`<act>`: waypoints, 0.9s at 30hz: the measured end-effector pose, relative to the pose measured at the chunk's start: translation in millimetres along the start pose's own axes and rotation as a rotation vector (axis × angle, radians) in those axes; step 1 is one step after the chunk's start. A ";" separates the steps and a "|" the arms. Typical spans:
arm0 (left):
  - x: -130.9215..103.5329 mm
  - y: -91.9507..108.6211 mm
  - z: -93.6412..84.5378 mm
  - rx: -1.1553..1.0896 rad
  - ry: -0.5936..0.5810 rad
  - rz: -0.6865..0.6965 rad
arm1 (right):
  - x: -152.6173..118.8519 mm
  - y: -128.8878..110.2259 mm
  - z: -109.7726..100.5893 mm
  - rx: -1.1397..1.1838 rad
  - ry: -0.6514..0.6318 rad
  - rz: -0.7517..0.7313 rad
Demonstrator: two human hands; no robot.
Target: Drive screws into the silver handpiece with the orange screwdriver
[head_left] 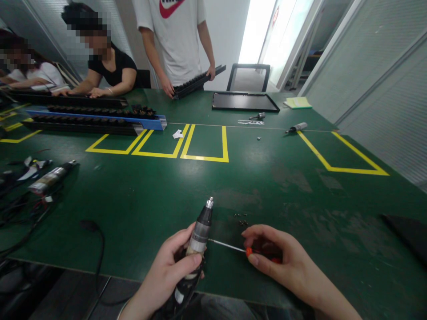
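Note:
An electric screwdriver (199, 240) with a black and silver body is gripped in my left hand (175, 262), its metal nose tilted up and away from me. My right hand (278, 253) is closed around the red handle of a thin screwdriver (230, 245). The shaft of that screwdriver points left, and its tip is at the side of the electric screwdriver; whether it touches, I cannot tell. Just beyond my right fingers, several small screws (243, 222) lie on the green table (160, 195).
Cables (96, 226) and another electric screwdriver (50, 178) lie at left. Long black strips and a blue rail (143, 122) sit farther back. Across the table a standing person (180, 44) holds a black strip (200, 82). A flat black frame (245, 102) and a silver tool (296, 128) are at far right.

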State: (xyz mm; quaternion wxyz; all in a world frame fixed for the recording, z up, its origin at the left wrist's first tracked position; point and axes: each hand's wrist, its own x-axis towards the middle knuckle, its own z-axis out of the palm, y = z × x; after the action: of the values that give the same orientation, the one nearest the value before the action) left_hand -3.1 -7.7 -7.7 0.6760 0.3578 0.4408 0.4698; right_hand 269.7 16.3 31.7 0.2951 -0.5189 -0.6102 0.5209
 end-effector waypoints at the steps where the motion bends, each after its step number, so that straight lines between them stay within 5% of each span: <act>1: -0.1 -0.4 -0.2 0.001 0.001 0.000 | 0.1 -0.9 0.0 0.002 -0.009 0.002; 7: 1.2 -1.3 -0.2 0.003 0.008 -0.003 | -1.0 -2.1 -0.5 0.058 -0.095 0.065; 22: 1.3 3.0 0.6 0.017 -0.027 0.000 | -2.7 -3.7 -0.6 0.002 -0.049 -0.053; 27: 1.3 1.8 0.2 0.026 -0.014 -0.005 | -1.6 0.3 -1.9 0.010 -0.069 0.053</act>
State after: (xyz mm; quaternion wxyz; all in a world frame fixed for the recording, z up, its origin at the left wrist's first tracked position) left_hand -3.3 -5.9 -6.4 0.6756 0.3689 0.4429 0.4597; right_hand 272.0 15.4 32.3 0.2627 -0.5152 -0.6032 0.5492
